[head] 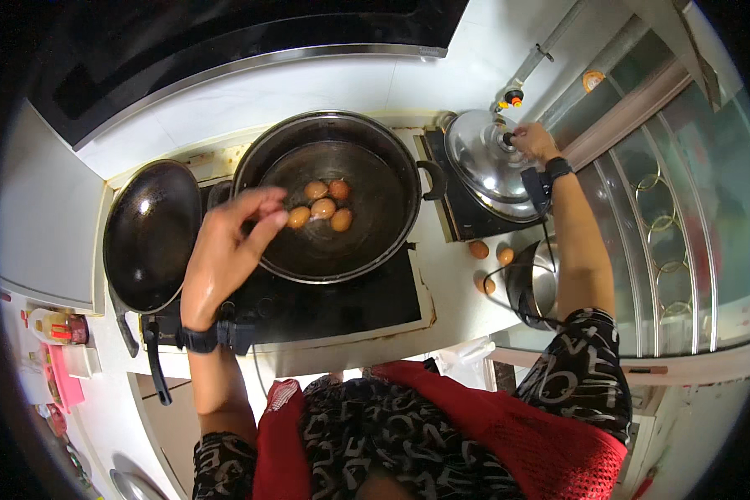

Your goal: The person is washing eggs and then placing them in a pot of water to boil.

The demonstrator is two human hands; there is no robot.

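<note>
Several brown eggs [322, 208] lie in shallow liquid inside a large black two-handled pan [375, 256] on the stove. Over the pan's left rim is my left hand [228, 240], slightly blurred, with thumb and fingers apart and nothing between them. My right hand [535, 142] grips the dark knob of a shiny metal lid [475, 156]. That lid sits over a pot on the right cooktop [437, 181]; whether it rests fully on the rim I cannot tell. Three more eggs [479, 249] lie on the counter below that cooktop, beside a steel pot [545, 281] partly hidden by my right forearm.
A black wok [153, 237] leans at the left, near a black pan handle [156, 362] that juts past the counter edge. A range hood [256, 37] overhangs the back. A gas pipe with a valve [513, 97] runs along the wall; a cable hangs from my right wrist.
</note>
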